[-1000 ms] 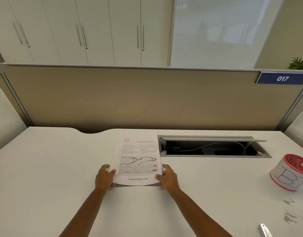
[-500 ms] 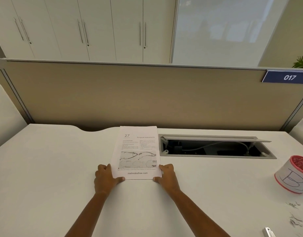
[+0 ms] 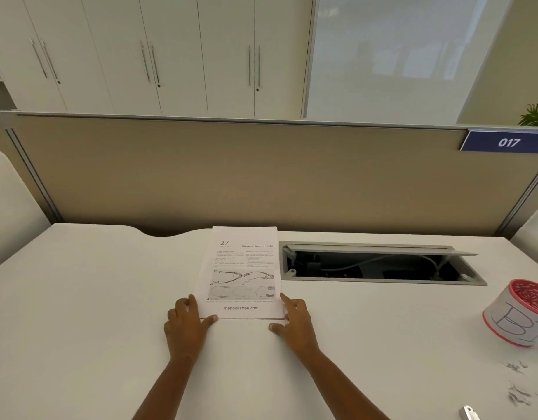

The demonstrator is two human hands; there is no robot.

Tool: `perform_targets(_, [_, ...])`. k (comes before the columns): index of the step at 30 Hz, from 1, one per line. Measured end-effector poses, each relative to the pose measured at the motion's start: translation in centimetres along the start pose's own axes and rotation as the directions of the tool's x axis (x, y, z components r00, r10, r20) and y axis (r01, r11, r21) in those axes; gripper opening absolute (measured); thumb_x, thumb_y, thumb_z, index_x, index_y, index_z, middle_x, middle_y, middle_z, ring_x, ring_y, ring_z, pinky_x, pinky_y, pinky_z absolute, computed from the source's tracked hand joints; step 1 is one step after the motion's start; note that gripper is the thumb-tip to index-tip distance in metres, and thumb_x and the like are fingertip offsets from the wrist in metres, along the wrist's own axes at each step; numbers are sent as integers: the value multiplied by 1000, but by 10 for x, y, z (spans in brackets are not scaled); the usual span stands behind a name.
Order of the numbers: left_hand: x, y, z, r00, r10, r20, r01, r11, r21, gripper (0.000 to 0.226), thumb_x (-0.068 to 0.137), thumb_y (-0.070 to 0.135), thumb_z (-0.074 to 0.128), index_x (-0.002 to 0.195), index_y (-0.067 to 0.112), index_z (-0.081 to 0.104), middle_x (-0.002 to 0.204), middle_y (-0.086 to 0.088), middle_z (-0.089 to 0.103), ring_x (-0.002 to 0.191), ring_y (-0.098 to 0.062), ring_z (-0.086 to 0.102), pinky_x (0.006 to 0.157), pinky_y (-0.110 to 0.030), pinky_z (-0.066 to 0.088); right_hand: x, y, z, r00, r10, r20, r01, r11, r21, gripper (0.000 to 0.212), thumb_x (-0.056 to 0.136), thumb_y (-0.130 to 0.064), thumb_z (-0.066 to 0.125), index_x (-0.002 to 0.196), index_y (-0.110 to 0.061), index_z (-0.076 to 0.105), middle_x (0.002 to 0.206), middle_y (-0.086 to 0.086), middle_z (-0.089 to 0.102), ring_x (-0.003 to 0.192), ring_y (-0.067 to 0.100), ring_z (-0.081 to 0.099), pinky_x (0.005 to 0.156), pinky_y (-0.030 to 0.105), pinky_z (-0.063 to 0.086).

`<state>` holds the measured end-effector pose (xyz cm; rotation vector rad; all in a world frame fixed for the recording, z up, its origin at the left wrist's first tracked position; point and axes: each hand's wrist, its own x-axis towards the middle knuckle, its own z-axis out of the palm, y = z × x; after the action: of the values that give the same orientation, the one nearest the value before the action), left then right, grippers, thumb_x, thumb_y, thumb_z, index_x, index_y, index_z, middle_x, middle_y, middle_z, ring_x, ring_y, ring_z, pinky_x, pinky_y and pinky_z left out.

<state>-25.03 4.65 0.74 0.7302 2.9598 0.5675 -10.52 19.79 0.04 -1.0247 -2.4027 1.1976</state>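
Note:
A printed stack of paper (image 3: 243,268), headed "27 Surgical Instruments", lies flat on the white desk (image 3: 94,298) in front of me. My left hand (image 3: 187,324) rests flat at its near left corner, fingers along the left edge and thumb at the bottom edge. My right hand (image 3: 293,322) rests at the near right corner, with straight fingers against the right edge and the thumb on the desk below it. Neither hand grips the sheets.
An open cable tray (image 3: 380,263) with its lid raised is set into the desk right of the paper. A red-rimmed white container (image 3: 519,316) stands at the far right. Loose staples (image 3: 518,386) and a small white tool (image 3: 469,413) lie near the right front. A beige partition (image 3: 261,177) closes the back.
The paper, held slightly lifted by both hands a second ago, now lies flat on the desk. My fingers have straightened and sit against its near corners.

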Motion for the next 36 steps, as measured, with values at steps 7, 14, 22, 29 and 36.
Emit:
perform_targets(7, [-45,7,23,993,116,-26,-116,993,-2,60,91,45,43,112,-9,57,109,-33,60,93,-47,63,62,-51,54,-43,16,-24,999,-30,22,29,998,52,61,81,-9,61,136,-14,35,112,-2,34,103,12,41,81,12,39])
perform_targets(14, [-97,46,37,960,238,-151,-241,971,-2,71,95,49,3,118,0,49,112,-26,62,105,-39,60,85,-41,48,-115,62,-100,958,-67,-280,12,981,-194,35,86,-13,57,120,-16,53,103,-3,51,98,13,51,83,23,43])
perform_targets(22, [-141,85,41,934,327,-142,-334,942,-24,63,95,49,4,123,6,40,115,-24,63,116,-29,42,93,-37,27,-186,109,-163,883,176,-436,-380,814,-440,58,60,-31,82,107,-2,64,94,17,62,85,38,60,68,46,52])
perform_targets(29, [-161,103,45,929,367,-41,-368,928,-60,63,94,52,5,125,8,39,117,-19,63,117,-24,36,111,-20,-5,-210,115,-167,872,307,-381,-459,785,-417,45,82,-35,56,120,-13,49,113,9,51,106,27,51,85,34,46])
perform_targets(36, [-157,106,46,926,377,-6,-377,926,-15,63,94,51,4,123,8,39,116,-18,64,116,-25,36,105,-31,17,-197,121,-178,865,407,-294,-468,866,-176,23,80,-19,55,97,-4,56,91,12,56,87,30,57,73,32,43])
